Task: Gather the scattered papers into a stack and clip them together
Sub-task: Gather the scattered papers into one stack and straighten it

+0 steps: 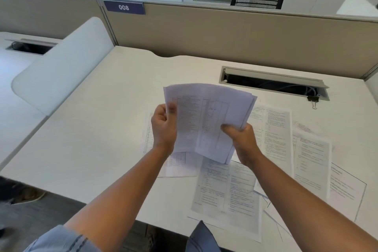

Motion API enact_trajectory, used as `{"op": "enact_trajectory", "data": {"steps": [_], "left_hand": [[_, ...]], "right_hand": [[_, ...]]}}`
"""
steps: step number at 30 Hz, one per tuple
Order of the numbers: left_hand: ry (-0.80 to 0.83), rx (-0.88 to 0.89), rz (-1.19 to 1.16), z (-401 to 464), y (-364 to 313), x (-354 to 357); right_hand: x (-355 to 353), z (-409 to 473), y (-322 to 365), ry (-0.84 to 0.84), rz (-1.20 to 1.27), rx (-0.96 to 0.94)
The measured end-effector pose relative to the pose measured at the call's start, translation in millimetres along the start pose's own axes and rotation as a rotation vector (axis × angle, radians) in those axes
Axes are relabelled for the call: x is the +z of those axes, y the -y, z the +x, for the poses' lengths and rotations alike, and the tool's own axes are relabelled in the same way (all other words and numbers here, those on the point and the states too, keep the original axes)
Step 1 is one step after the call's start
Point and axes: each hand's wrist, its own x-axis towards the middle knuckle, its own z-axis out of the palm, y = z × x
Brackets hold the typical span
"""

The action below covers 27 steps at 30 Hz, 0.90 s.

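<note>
A bundle of printed papers [206, 120] is held up above the white desk [98, 129]. My left hand [163, 127] grips its left edge with the thumb on the front sheet. My right hand [240, 139] grips its lower right side, fingers curled around the sheets. Several loose printed sheets [229, 190] lie scattered on the desk below and to the right of the bundle, some overlapping. A black binder clip [313, 100] lies at the right, beside the cable tray.
An open cable tray [274, 82] is set into the desk at the back right. A beige partition [225, 32] with a "008" label runs along the back. A white divider panel [61, 63] stands at the left.
</note>
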Motion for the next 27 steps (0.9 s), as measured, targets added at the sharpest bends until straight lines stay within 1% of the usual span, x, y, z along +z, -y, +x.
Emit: {"op": "enact_trajectory", "data": {"steps": [2, 4, 8, 10, 14, 17, 20, 23, 27], "left_hand": [[0.01, -0.001, 0.027, -4.9, 8.4, 0.1], [-0.004, 0.016, 0.029, -6.6, 7.4, 0.8], [-0.071, 0.026, -0.129, -5.8, -6.6, 5.9], [-0.082, -0.022, -0.128, -3.3, -2.3, 6.6], [-0.08, -0.148, -0.05, -3.9, 12.8, 4.4], [-0.119, -0.144, -0.095, -4.9, 9.0, 3.8], [-0.081, -0.131, -0.148, -3.2, 8.1, 0.9], [-0.007, -0.152, -0.177, -3.6, 13.2, -4.0], [0.007, -0.099, -0.157, -6.1, 17.1, -3.5]], "right_hand": [[3.0, -3.3, -9.0, -0.017, -0.011, 0.02], [5.7, -4.6, -8.0, -0.015, -0.006, -0.004], [6.6, -3.5, 3.2, 0.017, 0.039, -0.087], [6.3, -3.7, -0.7, 0.029, 0.032, -0.068], [6.6, -8.0, -17.6, 0.022, -0.011, 0.004], [6.8, -9.2, -15.5, 0.012, -0.003, -0.025], [2.9, -7.3, -14.8, 0.041, -0.009, -0.028], [1.0, -8.2, -21.1, 0.074, -0.04, 0.03], [0.3, -7.1, -23.7, 0.044, -0.023, 0.039]]}}
